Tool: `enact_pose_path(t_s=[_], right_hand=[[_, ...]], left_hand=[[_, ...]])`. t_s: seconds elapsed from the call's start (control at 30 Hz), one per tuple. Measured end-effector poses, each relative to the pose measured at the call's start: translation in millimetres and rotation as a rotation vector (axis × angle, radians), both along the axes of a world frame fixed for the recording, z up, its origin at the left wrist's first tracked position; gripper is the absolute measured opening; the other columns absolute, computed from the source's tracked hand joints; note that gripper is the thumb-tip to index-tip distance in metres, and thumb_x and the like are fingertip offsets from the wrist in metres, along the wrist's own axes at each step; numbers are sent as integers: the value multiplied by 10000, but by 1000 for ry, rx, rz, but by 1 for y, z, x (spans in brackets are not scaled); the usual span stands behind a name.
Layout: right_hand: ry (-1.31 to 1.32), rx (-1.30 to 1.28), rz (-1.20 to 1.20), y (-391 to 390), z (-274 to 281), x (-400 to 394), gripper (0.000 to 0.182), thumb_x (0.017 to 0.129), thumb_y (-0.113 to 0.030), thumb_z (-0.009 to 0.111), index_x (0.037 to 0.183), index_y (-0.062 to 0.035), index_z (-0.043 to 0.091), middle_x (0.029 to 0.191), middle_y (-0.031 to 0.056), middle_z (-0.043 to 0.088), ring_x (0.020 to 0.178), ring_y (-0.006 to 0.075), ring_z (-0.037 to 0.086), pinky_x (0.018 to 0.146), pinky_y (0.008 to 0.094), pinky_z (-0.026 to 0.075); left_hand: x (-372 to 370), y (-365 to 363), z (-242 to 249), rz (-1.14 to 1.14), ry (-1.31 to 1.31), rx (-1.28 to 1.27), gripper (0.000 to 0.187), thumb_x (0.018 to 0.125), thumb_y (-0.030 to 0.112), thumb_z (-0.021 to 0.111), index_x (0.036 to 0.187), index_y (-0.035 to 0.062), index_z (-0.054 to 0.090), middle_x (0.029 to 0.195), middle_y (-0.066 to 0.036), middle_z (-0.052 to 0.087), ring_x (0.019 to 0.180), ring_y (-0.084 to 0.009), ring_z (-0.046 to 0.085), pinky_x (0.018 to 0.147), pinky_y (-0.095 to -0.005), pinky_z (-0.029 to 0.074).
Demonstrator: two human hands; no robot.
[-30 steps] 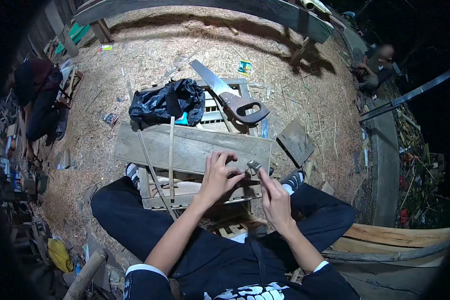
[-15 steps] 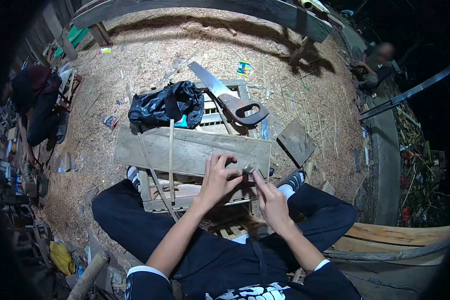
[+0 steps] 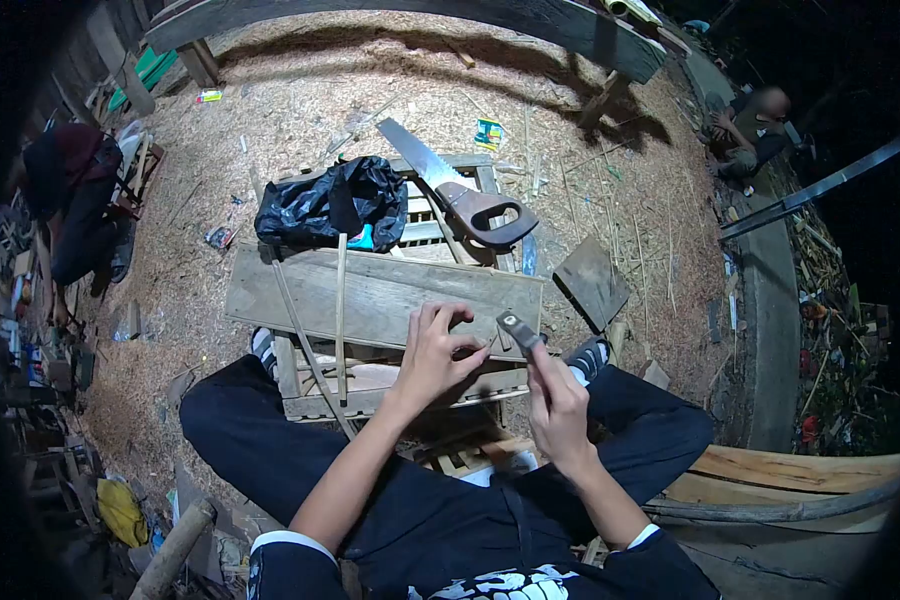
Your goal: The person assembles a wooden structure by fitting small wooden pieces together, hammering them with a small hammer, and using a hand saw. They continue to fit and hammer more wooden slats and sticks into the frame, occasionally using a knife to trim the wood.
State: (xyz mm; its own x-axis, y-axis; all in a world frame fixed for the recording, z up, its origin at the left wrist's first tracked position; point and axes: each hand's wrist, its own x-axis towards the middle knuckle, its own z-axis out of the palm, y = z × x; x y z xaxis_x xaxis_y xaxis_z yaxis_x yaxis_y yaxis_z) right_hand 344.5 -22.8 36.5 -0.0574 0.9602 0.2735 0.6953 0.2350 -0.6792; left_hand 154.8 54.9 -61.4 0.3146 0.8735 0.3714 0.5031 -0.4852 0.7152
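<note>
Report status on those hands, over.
Right hand: holding small metal-headed tool. Left hand: fingers curled over the board, any grip unclear. Saw lies beyond, apart from both hands.

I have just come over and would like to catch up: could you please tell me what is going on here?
A seated person holds a small metal-headed tool, perhaps a hammer, in the right hand. The left hand is at the near edge of a wide board; whether its fingers pinch anything is too small to tell. Beyond the board lie a handsaw and a black plastic bag.
</note>
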Motion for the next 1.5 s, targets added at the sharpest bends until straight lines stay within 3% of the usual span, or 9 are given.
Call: enact_pose_path(t_s=[0.13,0.4,0.57,0.63,0.7,0.77,0.83,1.13,1.5], right_hand=[[-174,-195,1,0,-35,6,534,1019,-70,634,1535,-188,565,916,217,664,769,434,665,713,519,523],[-96,-165,-16,0,-29,7,526,1025,-76,633,1533,-198,572,914,223,667,808,426,675,729,503,526],[52,53,-21,2,5,-3,516,1011,-28,639,1504,-175,604,916,232,663,783,419,668,719,486,517],[-13,82,-34,-3,-19,4,506,1023,-54,631,1513,-176,591,912,237,663,778,431,668,718,494,517],[-105,-183,-4,1,-39,4,503,1036,-82,621,1526,-182,575,902,237,657,777,438,667,717,505,515],[-203,-214,-4,2,-35,7,503,1045,-102,611,1538,-189,559,912,240,663,799,441,673,722,514,514],[-86,-227,-39,-2,-32,3,507,1042,-94,613,1538,-183,558,928,243,671,819,441,677,734,516,517],[56,-85,-104,12,-13,10,426,1057,-52,585,1483,-48,593,1103,271,723,953,402,731,829,442,556],[87,-176,-114,4,-22,15,390,1074,-97,595,1458,-33,610,1227,285,713,1088,411,729,899,431,561]], left_hand=[[1,0,-1,-1,2,7,144,777,240,868,828,112,823,1220,-59,633,1222,-289,526,1039,-465,390],[0,0,-2,-3,14,-24,129,777,231,872,834,123,827,1225,-58,635,1250,-291,516,1046,-478,382],[0,0,-3,-7,-2,-14,127,762,222,873,813,119,818,1236,-58,635,1250,-291,514,1049,-472,383],[0,0,-2,-7,-22,-14,129,756,220,874,806,117,814,1241,-58,635,1249,-291,514,1050,-470,384],[-2,1,-1,-11,15,-9,129,753,219,875,799,115,814,1244,-58,635,1243,-291,517,1051,-471,384],[-1,4,-1,-8,15,7,130,756,221,876,806,116,817,1241,-59,638,1242,-291,520,1050,-469,385],[-2,-1,-1,-17,18,-3,132,758,222,877,813,117,820,1238,-59,641,1242,-291,522,1049,-467,386],[5,0,-4,31,3,39,214,781,293,871,952,170,836,1219,-54,650,1218,-293,527,1015,-471,382],[6,-2,3,10,142,25,321,840,316,827,1129,176,829,1253,-102,611,1272,-296,493,1100,-472,348]])
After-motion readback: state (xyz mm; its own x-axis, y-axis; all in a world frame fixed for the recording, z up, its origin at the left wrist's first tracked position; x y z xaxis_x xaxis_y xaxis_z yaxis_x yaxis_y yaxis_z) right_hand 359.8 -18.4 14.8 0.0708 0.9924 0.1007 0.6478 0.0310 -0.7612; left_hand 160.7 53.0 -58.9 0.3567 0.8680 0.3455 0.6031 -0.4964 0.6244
